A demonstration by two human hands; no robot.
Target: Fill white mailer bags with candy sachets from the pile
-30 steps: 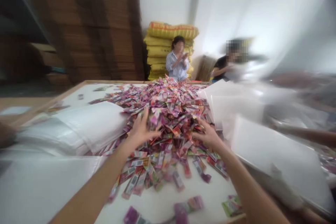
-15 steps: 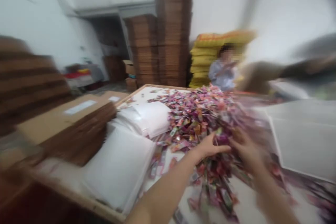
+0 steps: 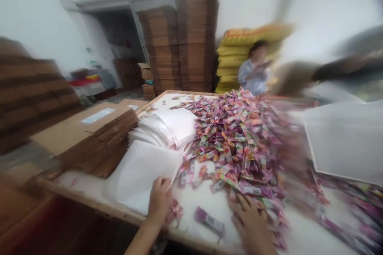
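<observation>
A heap of small purple and orange printed packets (image 3: pixel 233 139) covers the middle of a white-topped table. My right hand (image 3: pixel 251 217) rests at the heap's near edge, palm down, with its fingers spread over packets. My left hand (image 3: pixel 161 197) is at the near right corner of a white plastic bag (image 3: pixel 140 171), fingers curled. What lies in its fingers is hidden. A few red packets (image 3: pixel 176 209) show right beside it. Between my hands lies a loose purple packet (image 3: pixel 209 221). Another pile of white bags (image 3: pixel 176 123) lies farther back, touching the heap.
Flat cardboard cartons (image 3: pixel 98 137) are stacked by the table's left side. A wooden rim (image 3: pixel 119 215) edges the table. A white board-like panel (image 3: pixel 344 139) stands at right, partly blurred. Behind the table are a person (image 3: pixel 254 73), yellow sacks (image 3: pixel 229 59) and tall carton stacks (image 3: pixel 194 32).
Both hands were together at the heap, around packets. They have parted: the left moved left and nearer to the white bag, while the right came down nearer me and opened out.
</observation>
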